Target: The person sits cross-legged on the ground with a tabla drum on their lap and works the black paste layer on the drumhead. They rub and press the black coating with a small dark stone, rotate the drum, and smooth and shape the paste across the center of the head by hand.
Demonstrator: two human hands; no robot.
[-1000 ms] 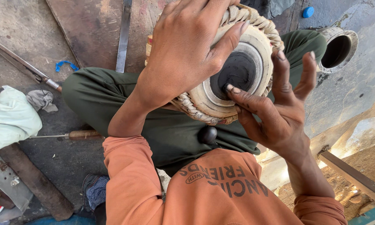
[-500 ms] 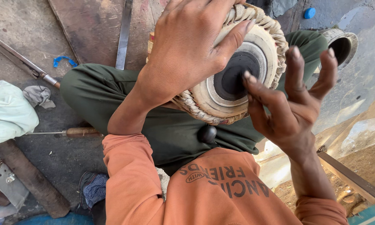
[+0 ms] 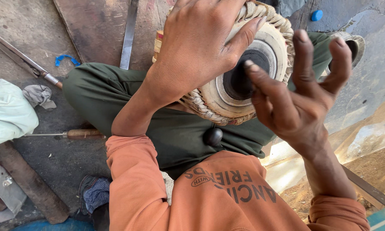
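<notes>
A small hand drum (image 3: 220,100) with a pale skin, a black round patch (image 3: 239,79) in the middle and a braided rim lies tilted on my lap, on green trousers. My left hand (image 3: 196,47) grips it from above, with the thumb laid across the skin. My right hand (image 3: 297,107) hovers in front of the drumhead with its fingers spread and holds nothing; its index fingertip is at the edge of the black patch. A small black round stone (image 3: 213,137) rests on my lap just below the drum.
On the floor at the left lie a tool with a wooden handle (image 3: 83,134), a long metal rod (image 3: 21,57), a pale green cloth (image 3: 6,115) and a wooden block (image 3: 29,184). A flat metal bar (image 3: 128,34) lies at the top. A metal drum shell (image 3: 355,45) stands at the upper right.
My right hand has lifted off the drumhead and moved right, and its fingers have spread wider. My left hand has kept its grip on the drum.
</notes>
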